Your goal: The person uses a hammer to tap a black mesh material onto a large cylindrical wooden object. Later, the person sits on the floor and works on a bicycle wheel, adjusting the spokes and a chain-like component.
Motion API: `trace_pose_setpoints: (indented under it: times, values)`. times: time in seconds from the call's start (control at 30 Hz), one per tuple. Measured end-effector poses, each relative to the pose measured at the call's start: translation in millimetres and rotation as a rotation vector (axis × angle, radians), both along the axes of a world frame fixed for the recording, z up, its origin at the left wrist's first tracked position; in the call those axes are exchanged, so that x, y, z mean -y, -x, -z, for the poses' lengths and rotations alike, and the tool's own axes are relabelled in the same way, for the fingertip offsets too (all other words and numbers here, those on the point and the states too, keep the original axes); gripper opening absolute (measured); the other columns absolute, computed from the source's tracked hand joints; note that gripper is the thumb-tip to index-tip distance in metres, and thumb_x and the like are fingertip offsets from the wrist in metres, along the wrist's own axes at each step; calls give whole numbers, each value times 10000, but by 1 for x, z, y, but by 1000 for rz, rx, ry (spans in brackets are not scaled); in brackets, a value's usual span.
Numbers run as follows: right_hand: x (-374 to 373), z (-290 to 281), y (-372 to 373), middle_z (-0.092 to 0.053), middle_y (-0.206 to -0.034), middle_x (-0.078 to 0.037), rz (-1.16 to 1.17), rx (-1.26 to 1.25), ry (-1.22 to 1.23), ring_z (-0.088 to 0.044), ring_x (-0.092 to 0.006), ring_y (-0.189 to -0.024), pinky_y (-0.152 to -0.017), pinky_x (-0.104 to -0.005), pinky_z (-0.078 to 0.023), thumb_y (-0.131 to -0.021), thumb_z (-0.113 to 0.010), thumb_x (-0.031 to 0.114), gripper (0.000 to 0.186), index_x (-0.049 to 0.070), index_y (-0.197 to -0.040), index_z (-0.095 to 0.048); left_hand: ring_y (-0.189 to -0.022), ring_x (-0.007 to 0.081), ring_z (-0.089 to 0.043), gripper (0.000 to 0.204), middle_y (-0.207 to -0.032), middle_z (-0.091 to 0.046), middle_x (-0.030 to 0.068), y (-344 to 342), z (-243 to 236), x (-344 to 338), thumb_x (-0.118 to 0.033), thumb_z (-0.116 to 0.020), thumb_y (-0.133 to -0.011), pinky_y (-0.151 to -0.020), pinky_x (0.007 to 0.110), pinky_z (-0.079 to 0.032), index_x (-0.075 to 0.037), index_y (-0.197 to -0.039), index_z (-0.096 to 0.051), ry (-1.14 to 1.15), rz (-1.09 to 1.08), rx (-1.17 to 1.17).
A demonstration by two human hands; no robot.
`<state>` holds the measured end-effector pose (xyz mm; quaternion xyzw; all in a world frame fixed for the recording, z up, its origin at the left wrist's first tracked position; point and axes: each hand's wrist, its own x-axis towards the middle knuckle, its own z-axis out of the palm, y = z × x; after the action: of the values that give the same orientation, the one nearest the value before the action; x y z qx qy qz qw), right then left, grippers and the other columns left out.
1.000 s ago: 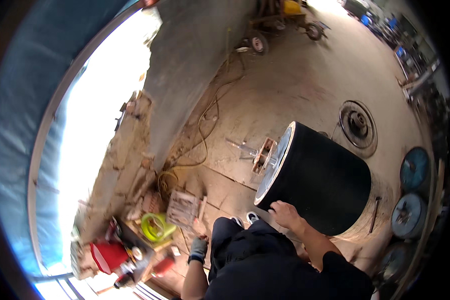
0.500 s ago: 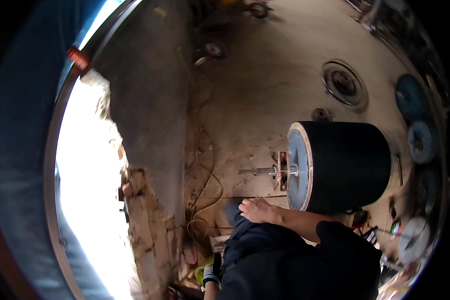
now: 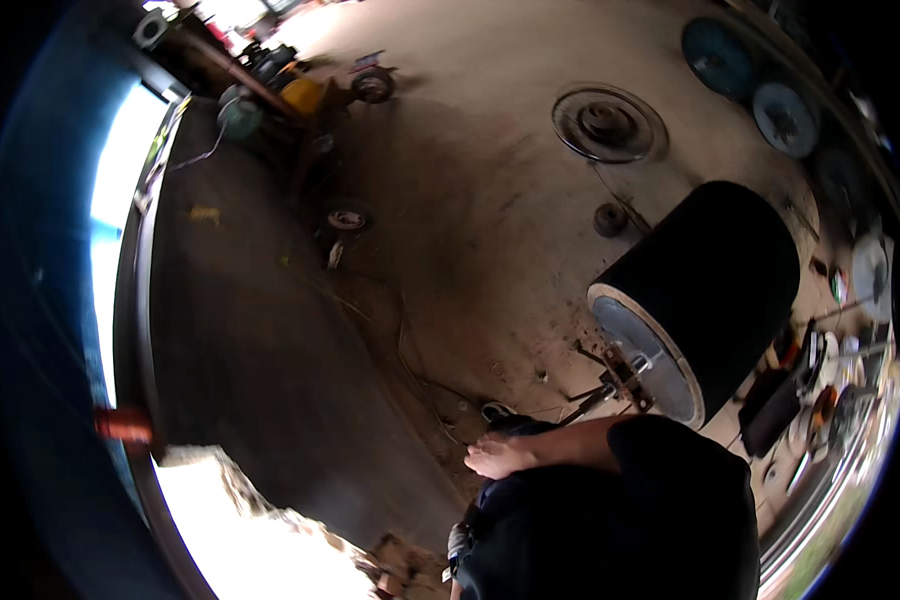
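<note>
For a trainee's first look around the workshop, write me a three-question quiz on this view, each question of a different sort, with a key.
1. True or false: the right hand is bare and away from the black drum.

2. Pick one. What sticks out at the drum's grey end?
A) a rope
B) a metal shaft
C) a wooden plank

3. Compare: which lies nearer the drum, the small round part or the big wheel-like part?

Key:
1. True.
2. B, a metal shaft.
3. The small round part.
</note>
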<state>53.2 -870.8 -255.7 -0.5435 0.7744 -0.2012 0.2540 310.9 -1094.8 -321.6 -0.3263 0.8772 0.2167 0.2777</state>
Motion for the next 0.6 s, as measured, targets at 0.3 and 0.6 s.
trace_pose_setpoints:
  times: [0.3, 0.6]
  values:
    - [87, -85, 200, -543, -873, -55, 509, -206, 194, -557, -238, -823, -718, -343, -433, -867, -589, 290, 168, 132, -894, -538, -915, 282, -713, 317, -1027, -725, 172, 235, -24, 115, -317, -601, -890, -796, 404, -553, -84, -1064, -728, -83, 81, 111]
    - [4, -2, 334, -694, -943, -201, 694, 321, -236, -680, -373, -930, -782, -490, -543, -862, -586, 263, 256, 29, -928, -667, -995, 291, -686, 391, -1107, -714, 171, 473, -5, 133, -363, -542, -915, -852, 427, -539, -86, -1133, -712, -118, 434, 150]
